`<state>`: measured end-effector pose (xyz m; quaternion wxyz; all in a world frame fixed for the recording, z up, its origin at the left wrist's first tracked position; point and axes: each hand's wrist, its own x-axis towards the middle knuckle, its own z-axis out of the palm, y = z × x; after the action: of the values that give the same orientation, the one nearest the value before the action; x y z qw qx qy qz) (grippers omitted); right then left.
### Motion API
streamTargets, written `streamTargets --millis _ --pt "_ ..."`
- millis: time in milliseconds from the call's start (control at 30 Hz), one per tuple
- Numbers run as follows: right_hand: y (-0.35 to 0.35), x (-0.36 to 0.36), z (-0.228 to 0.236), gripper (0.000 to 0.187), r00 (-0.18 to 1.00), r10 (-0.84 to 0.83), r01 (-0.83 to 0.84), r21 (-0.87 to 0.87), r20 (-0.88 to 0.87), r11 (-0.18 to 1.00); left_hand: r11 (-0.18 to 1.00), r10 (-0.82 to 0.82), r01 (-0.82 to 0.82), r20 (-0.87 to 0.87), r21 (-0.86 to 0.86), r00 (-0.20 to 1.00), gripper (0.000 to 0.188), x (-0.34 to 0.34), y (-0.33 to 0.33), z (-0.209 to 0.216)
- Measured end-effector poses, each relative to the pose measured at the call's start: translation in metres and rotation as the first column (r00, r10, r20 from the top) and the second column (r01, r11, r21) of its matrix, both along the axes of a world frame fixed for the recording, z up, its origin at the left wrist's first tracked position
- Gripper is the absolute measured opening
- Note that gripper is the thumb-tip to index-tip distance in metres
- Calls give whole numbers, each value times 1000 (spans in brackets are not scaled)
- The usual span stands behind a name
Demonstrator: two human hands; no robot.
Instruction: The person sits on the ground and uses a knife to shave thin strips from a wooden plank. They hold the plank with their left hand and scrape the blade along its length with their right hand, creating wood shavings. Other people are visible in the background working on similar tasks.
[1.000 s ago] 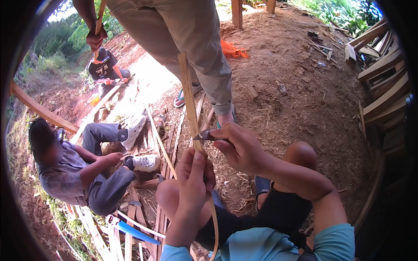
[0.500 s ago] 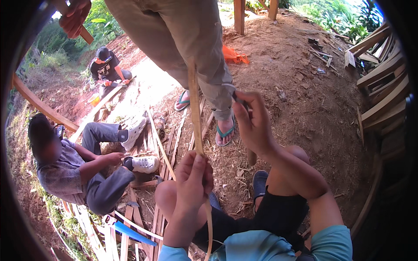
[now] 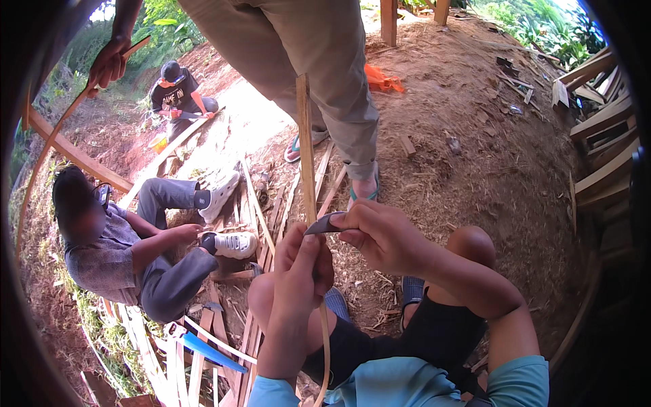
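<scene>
A long, thin wooden strip (image 3: 306, 149) stands nearly upright in front of me. My left hand (image 3: 303, 266) is closed around it, thumb on top, and its lower end bends down past my left wrist toward my lap. In my right hand (image 3: 383, 237), pinched between thumb and fingers, is a knife with a dark grey, curved blade (image 3: 324, 223). The blade lies across the strip, just above my left fingers and close to the left thumb. The knife's handle is hidden behind my right hand and forearm.
A standing person's trousers (image 3: 291, 54) rise just ahead; that person's hand holds another long strip (image 3: 51, 136). A seated person (image 3: 112, 244) is at left, another (image 3: 180, 98) works farther back. A blue-bladed saw (image 3: 207, 349) lies on wooden slats. Stacked timber (image 3: 603, 122) stands right.
My right hand has come down and left, bringing the blade against the strip beside my left hand. The standing person's hand has lowered with its strip.
</scene>
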<state>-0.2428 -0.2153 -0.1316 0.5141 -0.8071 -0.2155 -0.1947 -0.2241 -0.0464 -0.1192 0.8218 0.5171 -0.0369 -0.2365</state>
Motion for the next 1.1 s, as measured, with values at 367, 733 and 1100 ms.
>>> streamTargets --millis 367,733,1100 --pt "-6 4 -6 16 966 -239 234 60 102 970 998 -13 12 11 62 1000 15 -7 -14 9" --pt "-13 -2 -8 17 996 -58 56 32 63 998 998 2 0 -30 67 1000 14 -4 -11 6" --pt "-16 11 1 17 986 -156 156 11 54 988 998 -31 31 -1 48 1000 14 -1 -14 4"
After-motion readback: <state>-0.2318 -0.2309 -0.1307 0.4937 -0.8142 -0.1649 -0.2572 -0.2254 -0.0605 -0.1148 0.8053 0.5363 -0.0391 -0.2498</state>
